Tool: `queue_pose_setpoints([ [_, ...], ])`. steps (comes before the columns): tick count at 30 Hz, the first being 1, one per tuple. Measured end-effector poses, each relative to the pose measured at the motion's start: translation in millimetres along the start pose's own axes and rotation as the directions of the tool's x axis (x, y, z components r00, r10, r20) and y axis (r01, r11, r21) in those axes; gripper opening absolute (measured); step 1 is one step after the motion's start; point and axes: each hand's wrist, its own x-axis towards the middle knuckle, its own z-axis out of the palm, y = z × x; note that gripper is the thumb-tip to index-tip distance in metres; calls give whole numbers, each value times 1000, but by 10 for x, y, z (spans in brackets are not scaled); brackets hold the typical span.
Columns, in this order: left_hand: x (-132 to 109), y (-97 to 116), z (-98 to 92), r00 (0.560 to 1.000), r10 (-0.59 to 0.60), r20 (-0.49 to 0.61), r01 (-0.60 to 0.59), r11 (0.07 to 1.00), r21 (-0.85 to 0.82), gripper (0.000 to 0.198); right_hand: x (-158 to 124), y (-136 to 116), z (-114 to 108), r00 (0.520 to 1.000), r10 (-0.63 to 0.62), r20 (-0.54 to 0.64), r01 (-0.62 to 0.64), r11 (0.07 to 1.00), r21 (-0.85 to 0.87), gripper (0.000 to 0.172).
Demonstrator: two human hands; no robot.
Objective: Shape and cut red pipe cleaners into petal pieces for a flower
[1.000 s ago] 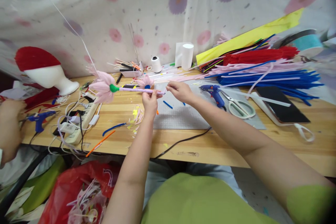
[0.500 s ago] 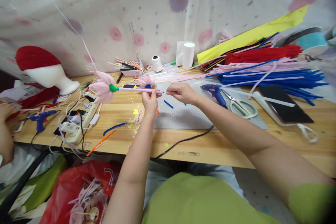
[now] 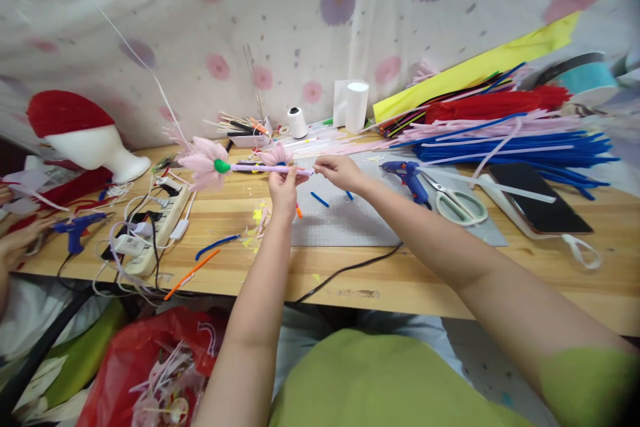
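Observation:
My left hand [image 3: 283, 195] is closed around the lilac-wrapped stem of a pink pipe-cleaner flower [image 3: 204, 164], near the end away from the bloom. The flower lies sideways, its petals to the left and a green base where they join the stem. Just past the stem's right end, my right hand [image 3: 341, 172] is pinched shut; what its fingertips hold is too small to make out. Behind my left hand rests a second pink flower [image 3: 275, 153] with a blue base. Short blue pipe-cleaner pieces [image 3: 320, 199] lie on the grey mat [image 3: 345, 230] below my hands.
On the right are a blue glue gun [image 3: 407, 177], scissors [image 3: 460, 207], a phone [image 3: 540, 197] and bundled pipe cleaners [image 3: 510, 153]. Leftward stand a power strip [image 3: 163, 230] and a foam head [image 3: 95, 147]. A co-worker's hand [image 3: 23, 240] is near another glue gun [image 3: 77, 230].
The flower has shifted slightly right and turned a little in my left hand. My right hand stays pinched by the stem's end. At far left, the co-worker's hand has moved towards the glue gun.

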Motion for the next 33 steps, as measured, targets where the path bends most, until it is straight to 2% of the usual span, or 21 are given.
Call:
queue_pose_setpoints([
  [5,-43,-68,50,990,2,-138,-7,1000,-30,31,-178,-142,211,997,71,25,-69,996,-47,26],
  [8,-68,-96,68,974,68,-216,-71,997,-7,30,-246,-244,206,1000,8,28,-6,996,-90,26],
  [10,-69,-100,59,968,120,-221,-113,993,41,30,-252,-286,154,999,-42,20,44,992,-120,27],
  [13,-52,-93,18,973,152,-171,-135,985,105,29,-211,-295,58,997,-73,-1,72,983,-168,26],
  [17,-26,-79,-47,989,117,-95,-107,989,107,29,-121,-222,0,998,-37,-43,29,985,-169,24],
  [21,-22,-66,-82,997,71,9,-71,996,49,32,-61,-132,35,998,24,-51,-27,998,-64,22],
  [26,-24,-68,-96,997,-10,80,10,1000,8,35,-48,-90,97,998,63,-19,-63,998,23,22],
  [33,-70,-41,-84,988,-55,144,54,998,8,48,-44,-97,112,998,59,15,-60,998,27,23],
])
